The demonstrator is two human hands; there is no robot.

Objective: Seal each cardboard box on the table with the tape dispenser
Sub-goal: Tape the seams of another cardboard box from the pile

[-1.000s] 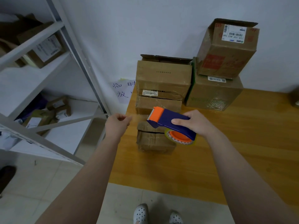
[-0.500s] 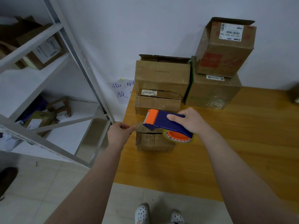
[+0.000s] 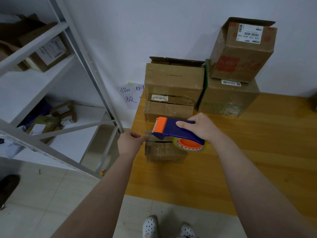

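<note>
A small brown cardboard box (image 3: 163, 152) lies near the left edge of the wooden table (image 3: 248, 160), its top seam showing as a dark slit. My right hand (image 3: 200, 127) grips the handle of a blue and orange tape dispenser (image 3: 173, 129) just above the box, its orange head pointing left. My left hand (image 3: 130, 143) pinches the free end of the clear tape (image 3: 147, 134) at the box's left top edge. The tape stretches from my fingers to the dispenser's head.
Behind stand a flat box (image 3: 169, 110), a larger open-topped box (image 3: 174, 83), a green-printed box (image 3: 228, 98) and a labelled box (image 3: 240, 50) on top. A white metal shelf rack (image 3: 82, 55) with parcels stands left. A handwritten paper (image 3: 132, 95) hangs on the wall.
Both hands have dropped toward the small box. My left hand moved right and down with the tape end to the box's left edge; the dispenser came lower over the box.
</note>
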